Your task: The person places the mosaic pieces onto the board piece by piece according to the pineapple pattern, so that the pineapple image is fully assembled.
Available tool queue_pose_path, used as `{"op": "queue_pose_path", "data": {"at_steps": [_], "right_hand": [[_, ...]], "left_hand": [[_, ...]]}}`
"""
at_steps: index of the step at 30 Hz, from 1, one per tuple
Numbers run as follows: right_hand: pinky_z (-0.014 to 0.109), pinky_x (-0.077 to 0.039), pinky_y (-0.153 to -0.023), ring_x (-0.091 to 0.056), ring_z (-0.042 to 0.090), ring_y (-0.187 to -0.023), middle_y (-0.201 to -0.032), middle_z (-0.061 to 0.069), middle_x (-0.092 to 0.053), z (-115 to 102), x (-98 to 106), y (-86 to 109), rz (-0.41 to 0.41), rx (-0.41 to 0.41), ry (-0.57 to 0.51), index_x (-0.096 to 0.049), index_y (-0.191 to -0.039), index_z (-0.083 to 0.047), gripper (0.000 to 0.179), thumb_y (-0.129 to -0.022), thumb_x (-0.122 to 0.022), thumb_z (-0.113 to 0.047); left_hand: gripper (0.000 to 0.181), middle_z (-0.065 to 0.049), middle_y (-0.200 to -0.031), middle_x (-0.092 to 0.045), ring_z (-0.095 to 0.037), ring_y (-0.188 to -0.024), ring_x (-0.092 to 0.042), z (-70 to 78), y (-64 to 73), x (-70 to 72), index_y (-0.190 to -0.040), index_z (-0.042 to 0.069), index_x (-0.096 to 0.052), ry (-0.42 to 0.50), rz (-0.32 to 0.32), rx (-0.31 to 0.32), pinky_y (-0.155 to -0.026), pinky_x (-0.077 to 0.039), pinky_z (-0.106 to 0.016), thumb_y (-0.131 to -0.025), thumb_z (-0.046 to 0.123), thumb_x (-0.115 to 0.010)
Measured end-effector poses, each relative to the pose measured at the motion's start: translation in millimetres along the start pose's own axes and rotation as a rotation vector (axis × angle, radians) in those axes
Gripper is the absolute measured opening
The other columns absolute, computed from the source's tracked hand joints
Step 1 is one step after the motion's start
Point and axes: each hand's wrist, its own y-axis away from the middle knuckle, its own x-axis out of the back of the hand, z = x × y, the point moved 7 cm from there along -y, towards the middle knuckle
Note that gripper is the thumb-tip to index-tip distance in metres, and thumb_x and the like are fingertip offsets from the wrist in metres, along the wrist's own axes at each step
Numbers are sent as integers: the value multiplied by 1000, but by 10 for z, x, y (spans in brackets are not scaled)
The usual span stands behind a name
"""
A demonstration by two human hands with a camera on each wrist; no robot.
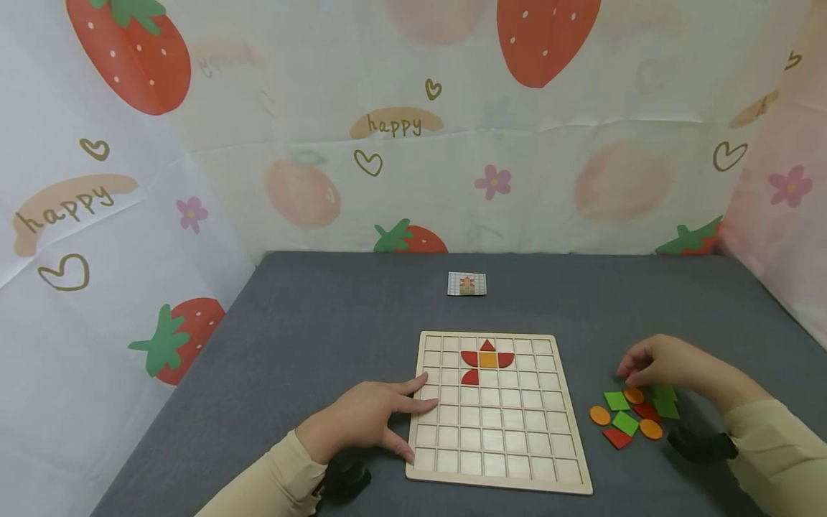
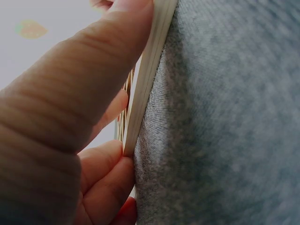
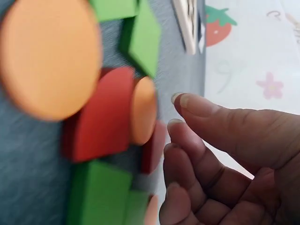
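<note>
My left hand rests with spread fingers along the left edge of a wooden grid board, its thumb against the side. In the left wrist view the thumb and fingertips touch the board's pale edge. On the board's upper cells lie a red triangle, an orange square and red quarter-circle pieces. My right hand hovers over the loose pieces at the right, fingers loosely bent. The right wrist view shows no piece between thumb and fingers; a red piece lies just beyond the fingertips.
Around the right hand lie several green pieces, orange discs and red pieces. A small pattern card lies behind the board on the grey cloth. Printed curtains enclose the table's back and sides.
</note>
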Motion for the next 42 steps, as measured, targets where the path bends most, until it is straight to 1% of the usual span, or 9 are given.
{"op": "queue_pose_path", "data": {"at_steps": [4, 10, 18, 24, 26, 30, 33, 38, 42], "right_hand": [[27, -45, -58, -52, 14, -62, -70, 1, -58, 62, -42, 31, -19, 13, -15, -68, -90, -3, 16, -77, -71, -11], [27, -42, -56, -48, 15, -64, -71, 2, -52, 66, -74, 42, -28, 22, 6, -64, -89, -5, 19, -74, -74, -10], [27, -41, -54, -48, 16, -63, -71, 1, -52, 20, -119, 46, -75, 40, 6, -59, -80, -7, 15, -74, -72, -8], [27, -38, -52, -47, 15, -59, -69, 1, -49, 0, -117, 72, -61, 44, 20, -54, -76, -7, 20, -72, -73, -8], [27, -38, -52, -46, 15, -59, -68, 0, -50, 3, -114, 78, -61, 36, 20, -54, -76, -7, 19, -73, -73, -8], [27, -39, -52, -47, 14, -58, -68, 1, -53, -4, -112, 81, -94, 32, -12, -58, -76, -6, 13, -76, -71, -9], [27, -41, -52, -49, 14, -57, -68, 1, -56, -36, -100, 73, -113, 47, -22, -61, -75, -6, 9, -77, -69, -10], [29, -41, -53, -50, 16, -60, -69, 1, -57, -100, -54, 26, -76, 61, 7, -61, -74, -8, 11, -78, -69, -15], [29, -40, -52, -48, 16, -58, -67, 1, -55, -141, -21, -29, -49, 41, -3, -60, -74, -8, 14, -80, -69, -18]], "left_hand": [[80, 2, -148, -27, -15, -126, -41, 2, 0, 1, -136, 37, -41, 4, 1, -4, -94, -41, -34, -63, 67, -59], [81, 2, -148, -27, -15, -126, -41, 6, 3, 2, -136, 37, -41, 6, 2, -4, -94, -41, -34, -63, 67, -60], [81, 2, -148, -27, -15, -126, -41, 11, 8, 7, -136, 37, -40, 16, -1, 2, -94, -40, -35, -63, 67, -60], [81, 2, -148, -27, -15, -126, -41, 12, 8, 8, -136, 37, -41, 17, 0, 1, -95, -40, -34, -63, 67, -60], [81, 2, -148, -27, -14, -126, -40, 11, 7, 7, -136, 37, -41, 18, -3, 5, -95, -40, -34, -63, 67, -60], [81, 3, -148, -27, -15, -127, -40, 12, 7, 5, -136, 38, -40, 24, -13, 15, -95, -40, -34, -63, 67, -60], [81, 3, -148, -27, -15, -127, -40, 11, 7, 0, -136, 38, -40, 25, -18, 17, -95, -40, -35, -63, 67, -60], [81, 3, -148, -27, -15, -126, -41, 5, 7, -9, -136, 38, -40, 18, -12, 12, -95, -40, -35, -63, 68, -59], [81, 3, -148, -27, -15, -126, -41, 9, 8, -2, -136, 38, -40, 15, -13, 15, -95, -40, -35, -63, 68, -59]]}}
